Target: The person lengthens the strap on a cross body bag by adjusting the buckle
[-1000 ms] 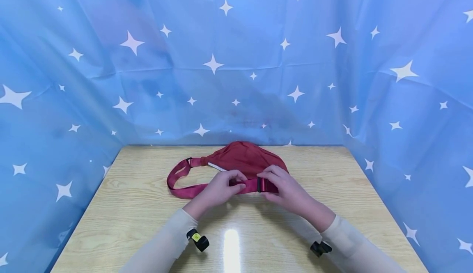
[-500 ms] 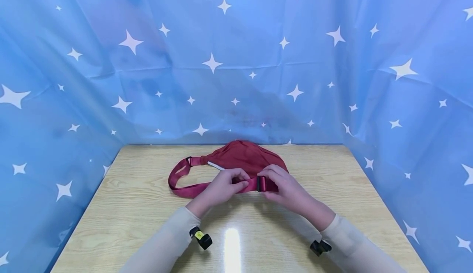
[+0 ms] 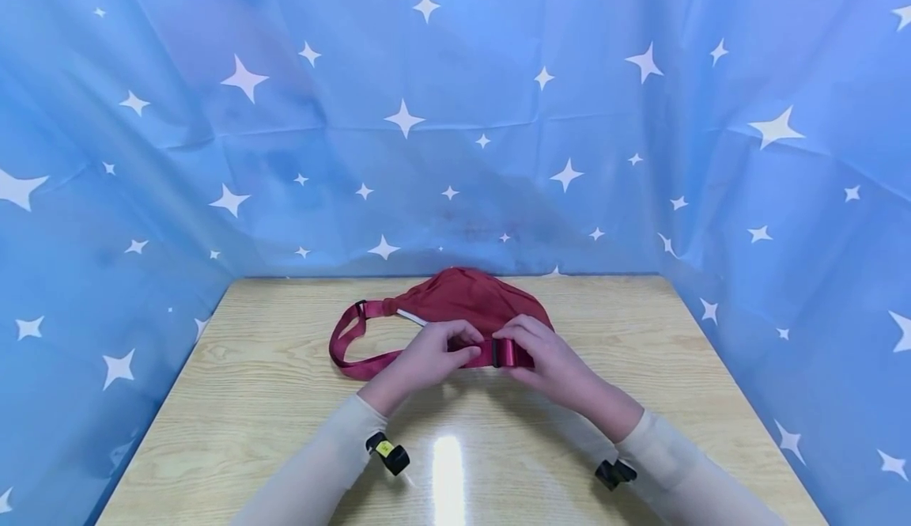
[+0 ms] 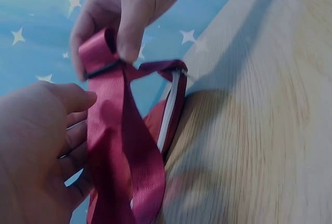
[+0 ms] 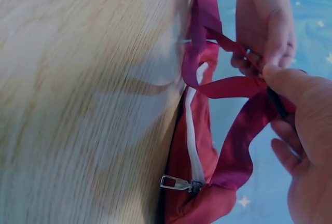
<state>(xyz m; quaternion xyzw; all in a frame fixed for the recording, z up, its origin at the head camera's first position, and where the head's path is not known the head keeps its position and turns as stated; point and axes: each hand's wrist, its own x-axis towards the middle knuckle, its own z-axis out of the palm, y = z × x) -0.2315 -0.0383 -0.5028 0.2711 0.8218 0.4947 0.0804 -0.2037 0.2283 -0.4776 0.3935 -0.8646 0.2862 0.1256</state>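
Observation:
A dark red waist bag [image 3: 463,297] lies toward the back of the table, its belt strap [image 3: 363,368] looping out to the left and along the front. My left hand [image 3: 427,356] pinches the strap between thumb and fingers just left of a black slider buckle [image 3: 495,353]. Around the folded strap at that slider, my right hand [image 3: 555,360] has its thumb and fingers, lifting it off the tabletop. A white zipper [image 5: 191,125] with a metal pull [image 5: 175,182] shows along the bag's edge in the right wrist view.
The wooden table [image 3: 249,447] has a bright light reflection near its front. A blue star-printed curtain [image 3: 455,115] closes off the back and both sides. A second black buckle [image 3: 360,308] sits at the strap's left end by the bag.
The left end of the strap loop has drawn slightly to the right. Both hands keep their hold beside the slider, with little movement. The head view has shifted slightly.

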